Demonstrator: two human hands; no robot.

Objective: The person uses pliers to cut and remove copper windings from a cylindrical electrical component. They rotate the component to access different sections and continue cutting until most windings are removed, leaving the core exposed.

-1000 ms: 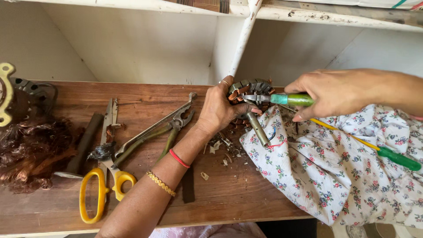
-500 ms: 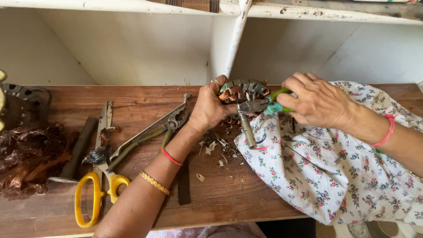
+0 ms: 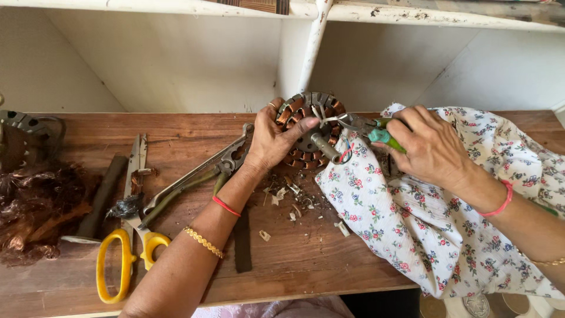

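My left hand [image 3: 276, 138] grips a round motor stator [image 3: 306, 126] wound with copper coils, tilting it up on the wooden bench [image 3: 306, 253]; my thumb lies across its centre by the metal shaft. My right hand [image 3: 432, 147] is closed on green-handled pliers [image 3: 371, 128], whose jaws pinch a pale strip at the stator's top face. A floral cloth [image 3: 406, 218] lies under my right forearm and beside the stator.
Yellow-handled scissors [image 3: 126, 247], long metal snips [image 3: 194, 176] and a dark bar [image 3: 241, 238] lie left of my arm. A pile of tangled copper wire [image 3: 35, 209] sits at far left. Scraps [image 3: 288, 200] litter the bench below the stator. White shelving [image 3: 312, 47] rises behind.
My right hand has drawn the pliers slightly to the right, pulling at a strip on the stator. My left hand has tilted the stator more upright, its coils now facing me.
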